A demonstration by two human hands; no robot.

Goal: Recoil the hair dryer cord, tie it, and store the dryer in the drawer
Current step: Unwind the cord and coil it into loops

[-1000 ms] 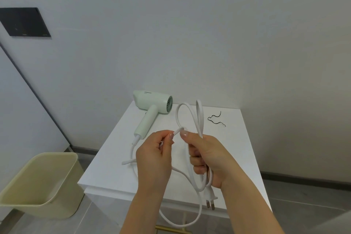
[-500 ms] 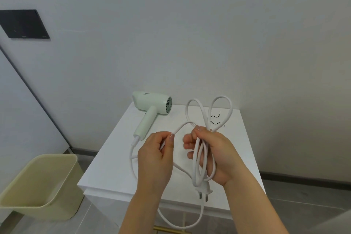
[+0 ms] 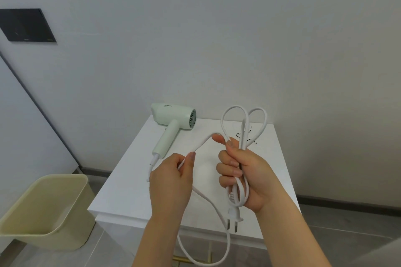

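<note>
A pale green hair dryer [image 3: 173, 118] lies at the back left of the white cabinet top [image 3: 134, 182], handle toward me. Its white cord [image 3: 225, 119] is partly gathered into loops. My right hand [image 3: 245, 173] grips the bundle of loops upright, two loops standing above the fist and the plug [image 3: 234, 215] hanging below it. My left hand [image 3: 171, 182] pinches the free run of cord between thumb and fingers, a taut stretch running from it up to my right forefinger. A slack loop of cord hangs below the cabinet's front edge.
A thin black wire tie [image 3: 249, 135] lies on the cabinet top behind the loops. A beige plastic bin [image 3: 45, 210] stands on the floor at the left. A brass drawer handle [image 3: 184, 259] shows below the cabinet's front edge. The wall is close behind.
My right hand has gathered a second loop into the bundle and closed its fingers round it. My left hand slid down and left along the cord, drawing it taut.
</note>
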